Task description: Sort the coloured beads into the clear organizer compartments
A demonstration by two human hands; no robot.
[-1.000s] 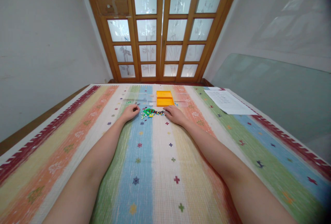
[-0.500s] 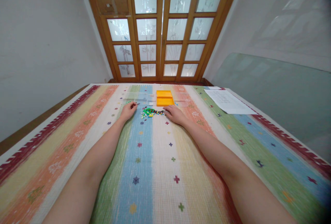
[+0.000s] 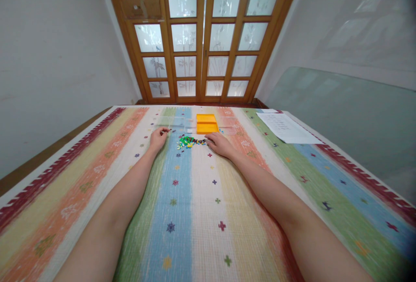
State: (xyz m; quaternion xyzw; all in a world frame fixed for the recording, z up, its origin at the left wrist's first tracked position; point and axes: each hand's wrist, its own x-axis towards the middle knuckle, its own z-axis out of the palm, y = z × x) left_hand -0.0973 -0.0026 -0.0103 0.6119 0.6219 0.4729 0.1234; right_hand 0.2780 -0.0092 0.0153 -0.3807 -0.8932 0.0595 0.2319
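Note:
A small pile of tiny coloured building bricks (image 3: 186, 142), mostly green with white, yellow, blue and dark ones, lies on the striped tablecloth between my hands. Left of the pile, my left hand (image 3: 158, 139) is closed in a pinch; what is in its fingertips is too small to name. A tiny dark piece (image 3: 174, 131) lies just right of those fingertips. My right hand (image 3: 219, 143) rests at the right end of the pile, beside the dark bricks (image 3: 199, 142), its thumb and forefinger slightly apart. Behind the pile stands an open yellow box (image 3: 208, 128).
Clear plastic sheets or trays (image 3: 173, 122) lie left and right of the yellow box. Small blue pieces (image 3: 221, 131) sit by its right side. Printed paper (image 3: 286, 128) lies at the back right of the tablecloth (image 3: 201, 212). Wooden glazed doors (image 3: 203, 39) stand beyond.
My left hand has shifted slightly left, away from a dark piece that now lies by itself on the cloth. My right hand has stayed in place.

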